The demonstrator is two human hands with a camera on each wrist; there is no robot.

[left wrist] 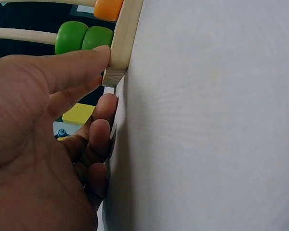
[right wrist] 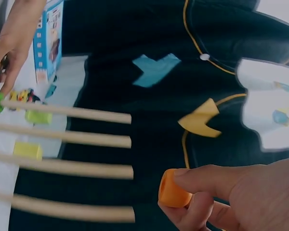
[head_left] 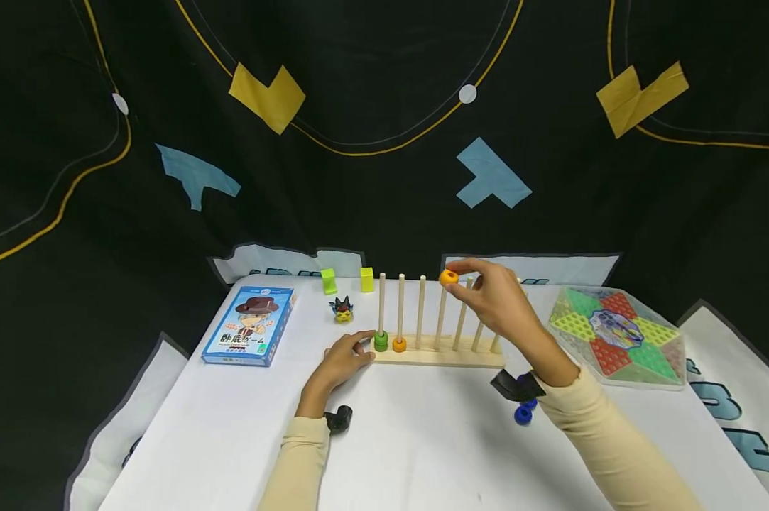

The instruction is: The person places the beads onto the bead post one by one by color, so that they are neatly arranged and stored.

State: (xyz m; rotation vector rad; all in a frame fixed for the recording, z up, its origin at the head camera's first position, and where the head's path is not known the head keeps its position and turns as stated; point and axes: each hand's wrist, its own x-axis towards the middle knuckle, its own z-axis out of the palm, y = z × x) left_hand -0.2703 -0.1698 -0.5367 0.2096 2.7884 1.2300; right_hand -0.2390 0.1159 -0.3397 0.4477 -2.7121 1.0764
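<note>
A wooden peg rack with several upright pegs stands on the white table. Two green beads sit stacked at the foot of its leftmost peg, and one orange bead is on the peg beside it. My left hand pinches the left end of the rack's base between thumb and index finger, the other fingers resting near the tabletop. Up by the top of a middle peg, my right hand holds a second orange bead between thumb and fingers, its hole facing the peg tips.
Blue beads lie under the right wrist. At left is a blue game box; at right, a star-patterned board. Behind the rack's left end stand a green block, a yellow-green block and a small figure. A dark curtain hangs behind.
</note>
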